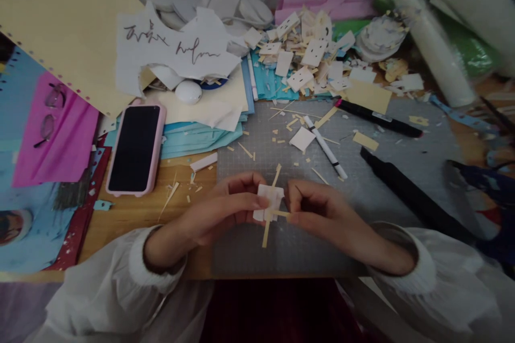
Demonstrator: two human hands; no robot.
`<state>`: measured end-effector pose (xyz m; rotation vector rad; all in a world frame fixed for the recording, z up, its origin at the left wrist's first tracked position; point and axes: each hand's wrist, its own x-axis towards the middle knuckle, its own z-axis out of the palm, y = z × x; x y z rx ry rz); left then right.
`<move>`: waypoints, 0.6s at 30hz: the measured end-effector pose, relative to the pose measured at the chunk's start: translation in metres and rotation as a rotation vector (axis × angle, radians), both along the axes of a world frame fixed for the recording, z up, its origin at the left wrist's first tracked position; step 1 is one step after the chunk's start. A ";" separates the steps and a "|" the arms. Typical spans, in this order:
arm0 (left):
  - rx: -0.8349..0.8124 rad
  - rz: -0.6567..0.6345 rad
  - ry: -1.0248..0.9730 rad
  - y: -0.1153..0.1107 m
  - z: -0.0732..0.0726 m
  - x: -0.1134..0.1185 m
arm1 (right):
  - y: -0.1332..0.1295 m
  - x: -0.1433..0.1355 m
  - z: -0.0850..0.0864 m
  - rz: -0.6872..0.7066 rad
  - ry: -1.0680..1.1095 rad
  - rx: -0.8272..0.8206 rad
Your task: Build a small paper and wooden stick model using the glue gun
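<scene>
Between my two hands is a small white paper piece (pixel 263 192), crossed by a thin yellow strip (pixel 266 233) running lengthwise and sticking out at both ends. My left hand (pixel 233 203) pinches the white piece, its thumb lying on the front. A second yellow strip (pixel 281 214) reaches sideways from the white piece to my right hand (pixel 317 206), whose thumb and forefinger are closed on its end. Both hands are above the grey cutting mat (pixel 249 257). The fingers behind the white piece are partly hidden.
On the mat lie a white pen (pixel 325 147), a black marker (pixel 380 117), a white square (pixel 302 139) and paper scraps. A pink-cased phone (pixel 134 149) is at left, a pile of cut pieces (pixel 309 56) at the back, a black tool (pixel 414 193) at right.
</scene>
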<state>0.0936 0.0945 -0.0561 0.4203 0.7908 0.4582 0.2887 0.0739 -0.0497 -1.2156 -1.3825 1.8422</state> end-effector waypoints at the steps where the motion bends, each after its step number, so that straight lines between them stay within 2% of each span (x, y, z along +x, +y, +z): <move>1: -0.004 0.008 -0.007 0.000 -0.001 0.000 | 0.000 0.000 0.000 0.004 -0.004 0.008; 6: 0.002 0.026 -0.045 -0.001 -0.005 -0.003 | 0.001 0.000 -0.001 0.010 0.006 0.011; 12: 0.007 0.040 -0.037 0.001 -0.002 -0.003 | 0.000 0.001 0.000 0.023 0.027 0.037; 15: 0.031 0.042 -0.018 0.002 -0.002 -0.004 | -0.002 0.004 -0.006 0.025 0.030 0.038; 18: 0.093 0.041 0.016 0.004 -0.002 -0.004 | -0.004 0.007 -0.017 -0.047 0.012 0.090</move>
